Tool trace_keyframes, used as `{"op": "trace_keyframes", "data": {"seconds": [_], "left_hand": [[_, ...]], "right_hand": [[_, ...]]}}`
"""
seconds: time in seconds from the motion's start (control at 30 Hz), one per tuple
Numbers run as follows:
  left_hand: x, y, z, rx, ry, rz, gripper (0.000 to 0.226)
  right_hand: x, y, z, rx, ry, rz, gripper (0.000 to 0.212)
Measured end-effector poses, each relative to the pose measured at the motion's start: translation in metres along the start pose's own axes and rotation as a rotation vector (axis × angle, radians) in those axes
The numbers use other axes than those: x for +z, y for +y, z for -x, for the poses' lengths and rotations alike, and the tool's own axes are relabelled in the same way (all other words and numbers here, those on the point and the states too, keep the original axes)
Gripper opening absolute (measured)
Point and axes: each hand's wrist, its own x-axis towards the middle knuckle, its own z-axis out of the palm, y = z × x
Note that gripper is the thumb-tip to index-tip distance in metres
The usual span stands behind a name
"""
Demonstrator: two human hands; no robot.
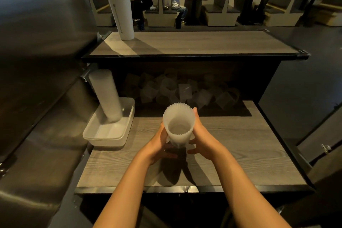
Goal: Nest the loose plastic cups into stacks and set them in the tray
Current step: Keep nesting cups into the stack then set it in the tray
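A translucent ribbed cup stack stands upright in the middle of the table, held from both sides. My left hand grips its left wall near the base. My right hand wraps the right wall, fingers reaching up to the rim. A clear plastic tray lies at the table's left edge, and a tall stack of nested cups leans in its far end. Several loose cups lie in a heap in the shadow under the upper shelf.
A raised shelf spans the back with a tall white cup stack at its left end. A steel wall rises on the left. Beyond the shelf, people sit and stand at booth tables.
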Motion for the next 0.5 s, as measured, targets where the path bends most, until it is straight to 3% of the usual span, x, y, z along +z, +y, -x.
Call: {"op": "trace_keyframes", "data": {"seconds": [0.07, 0.17, 0.23, 0.33, 0.43, 0.5], "left_hand": [[0.001, -0.002, 0.001, -0.009, -0.010, 0.018, 0.050], [-0.001, -0.005, 0.001, -0.011, -0.018, -0.010, 0.064], [-0.002, -0.006, 0.002, -0.015, -0.007, -0.022, 0.056], [-0.003, -0.010, 0.001, 0.041, -0.007, -0.086, 0.049], [-0.003, -0.007, 0.002, 0.157, 0.040, -0.181, 0.027], [-0.002, -0.001, -0.002, 0.196, 0.074, -0.230, 0.034]], "right_hand": [[0.000, 0.004, 0.001, 0.020, 0.009, -0.005, 0.105], [0.000, 0.008, 0.003, -0.005, -0.005, 0.028, 0.113], [0.000, 0.011, 0.006, -0.010, -0.001, 0.052, 0.115], [0.000, 0.015, 0.005, -0.023, 0.009, 0.064, 0.104], [0.002, 0.012, 0.007, -0.068, 0.024, 0.018, 0.081], [0.002, 0.008, 0.004, -0.140, 0.047, 0.005, 0.067]]}}
